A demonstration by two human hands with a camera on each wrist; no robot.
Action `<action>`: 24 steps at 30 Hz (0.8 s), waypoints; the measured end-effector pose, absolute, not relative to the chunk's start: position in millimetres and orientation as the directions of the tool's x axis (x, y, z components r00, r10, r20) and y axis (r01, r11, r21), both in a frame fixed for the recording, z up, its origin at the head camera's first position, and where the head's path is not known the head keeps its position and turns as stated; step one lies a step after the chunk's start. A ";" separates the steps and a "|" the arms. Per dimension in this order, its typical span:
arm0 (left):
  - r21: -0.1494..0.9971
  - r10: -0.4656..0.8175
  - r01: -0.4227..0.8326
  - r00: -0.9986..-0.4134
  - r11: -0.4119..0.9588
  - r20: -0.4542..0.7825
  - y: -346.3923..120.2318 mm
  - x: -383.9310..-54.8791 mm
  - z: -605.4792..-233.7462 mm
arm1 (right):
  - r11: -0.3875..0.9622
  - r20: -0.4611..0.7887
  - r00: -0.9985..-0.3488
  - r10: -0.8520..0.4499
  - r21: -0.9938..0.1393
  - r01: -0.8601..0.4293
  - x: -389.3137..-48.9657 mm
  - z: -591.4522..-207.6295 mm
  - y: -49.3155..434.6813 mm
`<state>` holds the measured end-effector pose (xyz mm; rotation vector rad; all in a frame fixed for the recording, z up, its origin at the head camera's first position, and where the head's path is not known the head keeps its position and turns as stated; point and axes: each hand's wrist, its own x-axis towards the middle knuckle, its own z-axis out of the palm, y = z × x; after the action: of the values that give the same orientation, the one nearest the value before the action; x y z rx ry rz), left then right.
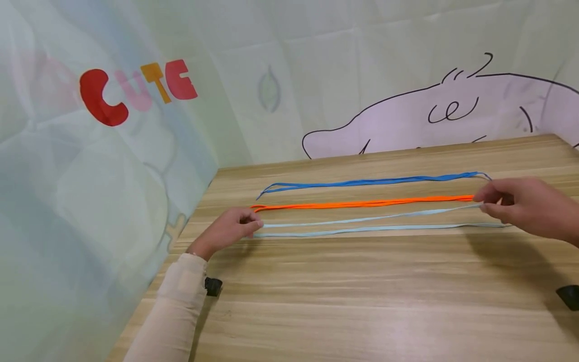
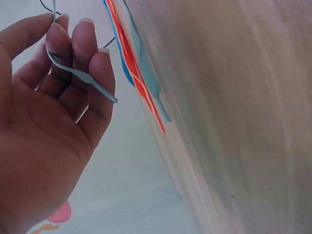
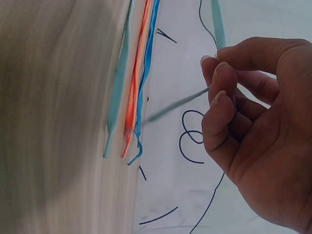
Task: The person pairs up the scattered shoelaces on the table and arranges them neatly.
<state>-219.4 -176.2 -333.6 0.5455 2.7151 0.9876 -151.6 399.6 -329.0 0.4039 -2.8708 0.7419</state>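
Note:
Stretched between both hands is a pale blue shoelace, lifted off the table. My left hand pinches it near one end between thumb and fingertip; in the left wrist view the lace's loose tip hangs across the fingers. At the other end my right hand pinches it, and a short tail sticks out past the fingers in the right wrist view. A second pale blue shoelace lies straight on the table nearer to me. Beyond the held lace lie orange shoelaces, then blue shoelaces.
The laces lie across a wood-grain table. Its far and left edges meet printed cloth walls, with coloured letters on the left one. Dark objects show beside both wrists.

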 end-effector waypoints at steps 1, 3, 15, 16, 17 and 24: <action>0.652 0.406 0.272 -0.912 0.708 -0.062 -176.6 -219.1 -334.2 | 0.844 0.207 -0.953 -0.222 -0.449 -0.294 -151.7 -330.5 400.3; 0.653 0.405 0.268 -0.912 0.709 -0.065 -176.8 -218.5 -335.3 | 0.850 0.208 -0.952 -0.225 -0.436 -0.296 -152.0 -333.0 401.2; 0.656 0.411 0.268 -0.909 0.706 -0.072 -176.8 -219.0 -342.1 | 0.847 0.203 -0.947 -0.250 -0.427 -0.315 -154.1 -345.6 407.5; 0.647 0.414 0.274 -0.907 0.712 -0.071 -176.5 -219.2 -341.9 | 0.849 0.198 -0.948 -0.251 -0.425 -0.313 -154.6 -346.4 407.8; 0.641 0.416 0.278 -0.906 0.715 -0.071 -176.0 -219.4 -341.6 | 0.850 0.190 -0.949 -0.253 -0.424 -0.312 -155.1 -347.3 408.6; 0.615 0.427 0.281 -0.899 0.737 -0.102 -171.9 -220.4 -340.9 | 0.855 0.161 -0.951 -0.263 -0.417 -0.307 -157.5 -353.7 413.3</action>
<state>-220.4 -171.9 -340.9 0.5596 2.7028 0.9010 -157.5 413.3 -353.7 0.4508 -2.9307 0.6840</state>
